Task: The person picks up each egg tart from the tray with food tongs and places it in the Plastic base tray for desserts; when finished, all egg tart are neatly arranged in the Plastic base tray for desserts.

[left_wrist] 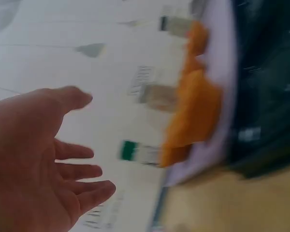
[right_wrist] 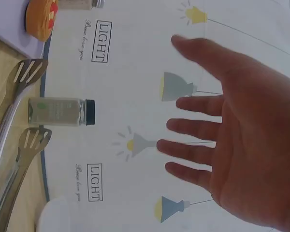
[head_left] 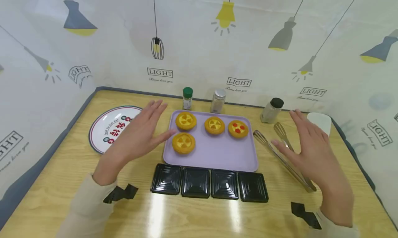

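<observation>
Both hands are raised over the table and hold nothing. My left hand (head_left: 140, 132), fingers extended, overlaps the right side of a white plate (head_left: 102, 129) in the head view. Its thumb reaches toward a lavender tray (head_left: 220, 151), which bears several egg tarts (head_left: 183, 143), one of them a tart with red pieces (head_left: 238, 129). My right hand (head_left: 314, 151) has its fingers spread, above and beside metal slotted tongs (head_left: 287, 165). In the right wrist view, that hand's palm (right_wrist: 261, 140) faces the camera, well apart from the tongs (right_wrist: 14, 164).
Several black square dishes (head_left: 195, 182) stand in a row before the tray. Behind it are a green-capped jar (head_left: 187, 99), a silver-lidded jar (head_left: 218, 101) and a black-capped jar (head_left: 272, 111). A white round container (head_left: 320, 122) sits at the back right, near a printed curtain (head_left: 192, 30).
</observation>
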Available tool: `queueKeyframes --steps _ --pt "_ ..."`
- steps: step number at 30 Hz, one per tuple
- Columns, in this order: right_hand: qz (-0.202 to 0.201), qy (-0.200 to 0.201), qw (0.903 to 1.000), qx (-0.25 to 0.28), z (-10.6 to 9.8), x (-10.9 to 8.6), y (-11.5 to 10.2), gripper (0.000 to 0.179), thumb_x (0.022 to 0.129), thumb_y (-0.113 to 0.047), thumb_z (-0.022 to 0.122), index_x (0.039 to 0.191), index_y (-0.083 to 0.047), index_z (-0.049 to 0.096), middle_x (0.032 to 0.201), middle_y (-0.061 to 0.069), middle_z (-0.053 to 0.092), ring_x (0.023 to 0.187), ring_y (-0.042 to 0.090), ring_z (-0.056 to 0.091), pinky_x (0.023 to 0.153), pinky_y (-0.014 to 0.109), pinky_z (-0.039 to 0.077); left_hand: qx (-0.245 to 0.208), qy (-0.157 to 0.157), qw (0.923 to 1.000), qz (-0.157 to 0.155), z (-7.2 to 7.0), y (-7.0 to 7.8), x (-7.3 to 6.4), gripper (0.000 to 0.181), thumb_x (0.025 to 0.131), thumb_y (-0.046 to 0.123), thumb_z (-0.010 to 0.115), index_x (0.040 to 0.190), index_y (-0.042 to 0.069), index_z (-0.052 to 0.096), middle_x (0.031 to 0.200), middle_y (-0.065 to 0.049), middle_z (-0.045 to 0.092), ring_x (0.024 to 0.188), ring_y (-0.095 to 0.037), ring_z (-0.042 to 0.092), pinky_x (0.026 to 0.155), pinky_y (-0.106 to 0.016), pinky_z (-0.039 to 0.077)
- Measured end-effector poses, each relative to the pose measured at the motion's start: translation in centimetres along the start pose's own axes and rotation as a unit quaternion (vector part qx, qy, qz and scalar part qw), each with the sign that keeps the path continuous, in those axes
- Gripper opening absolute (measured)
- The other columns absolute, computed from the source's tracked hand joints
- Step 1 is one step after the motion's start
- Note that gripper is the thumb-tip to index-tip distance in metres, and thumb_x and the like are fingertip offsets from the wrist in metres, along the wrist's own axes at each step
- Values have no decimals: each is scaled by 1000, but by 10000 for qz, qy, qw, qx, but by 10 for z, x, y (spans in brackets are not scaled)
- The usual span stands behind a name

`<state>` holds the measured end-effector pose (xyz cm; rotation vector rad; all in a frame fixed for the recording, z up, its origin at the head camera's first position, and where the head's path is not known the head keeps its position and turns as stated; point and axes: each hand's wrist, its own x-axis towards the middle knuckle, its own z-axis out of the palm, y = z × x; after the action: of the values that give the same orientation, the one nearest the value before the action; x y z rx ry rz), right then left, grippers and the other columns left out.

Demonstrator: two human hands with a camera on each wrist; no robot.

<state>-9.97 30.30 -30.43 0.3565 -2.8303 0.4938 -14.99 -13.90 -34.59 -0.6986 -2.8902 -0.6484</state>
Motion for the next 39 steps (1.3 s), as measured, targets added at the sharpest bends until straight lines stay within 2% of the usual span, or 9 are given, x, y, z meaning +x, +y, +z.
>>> queueKeyframes --steps 4,7,12,16,20,23,29,35,39 --pt "381 -39 9992 -90 -4 -2 10 83 94 -44 63 155 -5 22 155 26 25 131 56 29 102 72 24 -1402 -186 9888 -477 34 -7 -1 71 100 43 52 154 5 25 159 -15 22 144 -34 23 114 -53 26" --pt "666 -475 9966 -93 0 -3 18 85 95 -49 58 153 1 21 153 31 24 127 59 30 97 73 28 -1949 -316 9772 -777 51 -15 -8 70 100 36 55 153 3 26 157 -19 26 137 -38 35 110 -53 33" --pt "1062 -1288 9859 68 17 -11 41 91 96 -52 55 151 9 15 147 40 24 122 64 32 89 76 31 -2795 -411 9546 -941 62 -30 -19 68 100 35 57 153 4 27 155 -19 31 130 -38 46 106 -47 40" --pt "1581 -1826 9683 642 34 -22 62 97 98 -54 50 151 12 2 144 46 19 124 64 30 90 76 32 -2997 -553 9481 -903 64 -39 -25 70 99 38 57 155 7 27 157 -12 29 135 -32 42 110 -42 35" --pt "2021 -2053 9489 1286 48 -33 75 102 98 -54 49 149 11 -10 146 47 10 128 65 22 96 74 31 -3045 -660 9471 -773 66 -44 -28 74 96 39 63 155 12 28 158 -6 27 137 -27 38 113 -41 31" --pt "2158 -1999 9443 1474 57 -40 79 105 97 -54 53 149 11 -11 146 47 13 128 64 24 97 72 31 -2975 -684 9499 -669 69 -46 -30 75 94 41 65 155 16 28 159 -6 26 140 -27 34 114 -44 27" --pt "2130 -1548 9554 1338 69 -47 80 102 95 -48 60 146 20 4 137 47 30 121 57 38 91 67 40 -2517 -730 9637 -503 77 -49 -31 78 93 49 63 156 25 26 161 -4 21 146 -23 19 116 -52 17" --pt "1889 -806 9719 1154 78 -49 81 86 91 -40 69 141 19 31 128 42 43 113 52 45 85 62 42 -2319 -709 9692 -428 76 -49 -33 79 92 46 66 156 23 26 161 -3 21 146 -25 18 116 -54 15" --pt "1840 -495 9749 1152 83 -50 84 81 90 -38 72 142 13 37 128 39 43 112 49 43 81 59 41 -2248 -695 9711 -410 75 -50 -36 78 92 46 66 156 21 28 161 -3 21 146 -27 17 116 -55 14"
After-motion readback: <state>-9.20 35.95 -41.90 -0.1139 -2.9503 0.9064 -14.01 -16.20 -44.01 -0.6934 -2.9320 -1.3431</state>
